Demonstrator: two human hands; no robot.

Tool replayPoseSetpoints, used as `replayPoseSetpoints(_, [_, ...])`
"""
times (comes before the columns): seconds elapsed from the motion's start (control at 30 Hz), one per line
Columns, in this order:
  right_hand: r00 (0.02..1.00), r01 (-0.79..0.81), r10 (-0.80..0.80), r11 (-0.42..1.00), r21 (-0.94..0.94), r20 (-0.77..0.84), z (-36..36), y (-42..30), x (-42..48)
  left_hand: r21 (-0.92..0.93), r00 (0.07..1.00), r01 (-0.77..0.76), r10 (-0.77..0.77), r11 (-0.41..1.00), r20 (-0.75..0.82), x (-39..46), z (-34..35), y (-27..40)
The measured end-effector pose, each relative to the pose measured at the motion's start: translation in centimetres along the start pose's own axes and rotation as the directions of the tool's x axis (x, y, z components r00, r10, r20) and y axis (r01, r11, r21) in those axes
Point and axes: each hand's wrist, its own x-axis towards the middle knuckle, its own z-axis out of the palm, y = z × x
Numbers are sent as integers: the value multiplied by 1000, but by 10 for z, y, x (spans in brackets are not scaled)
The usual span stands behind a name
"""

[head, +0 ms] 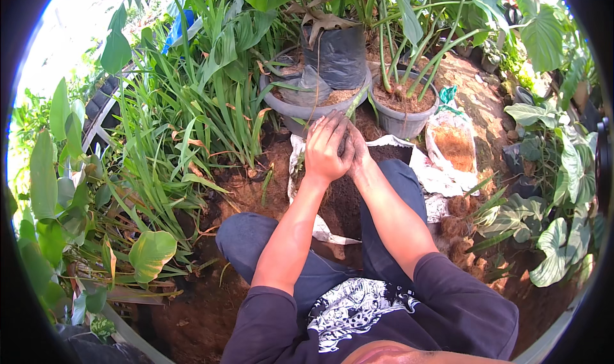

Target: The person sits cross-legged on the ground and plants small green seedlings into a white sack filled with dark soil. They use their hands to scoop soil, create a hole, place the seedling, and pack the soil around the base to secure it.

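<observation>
My left hand point(330, 148) and my right hand point(357, 146) are cupped together in front of me, their fingers dark with soil. Between the palms a dark clump, seemingly soil, shows only in part. A green leafy stem point(356, 104) rises just beyond the fingertips; whether it comes from the clump cannot be told. Below the hands, dark soil point(343, 206) lies on an opened white sack point(297, 150) between my knees. Just past the hands stands a wide grey plastic pot point(292, 107), with a black plastic grow bag point(336, 57) in it.
At the right are a grey pot of soil with thick stems point(407, 119), a clear plastic bag of brown fibre point(451, 146) and loose coconut husk fibre point(455, 230). Long-leaved plants point(211, 110) crowd the left, and broad-leaved plants point(556, 244) the right.
</observation>
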Motion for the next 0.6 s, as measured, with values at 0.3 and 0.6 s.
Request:
replayPoseSetpoints(0.3, [995,-16,-8,973,-229,-104,13,13,-3,-133,985,21,-43,991,-167,-8,-1,-5])
replayPoseSetpoints(0.6, [948,-45,-24,977,-208,-317,42,-4,-11,-567,721,585,-692,579,38,2,12,-11])
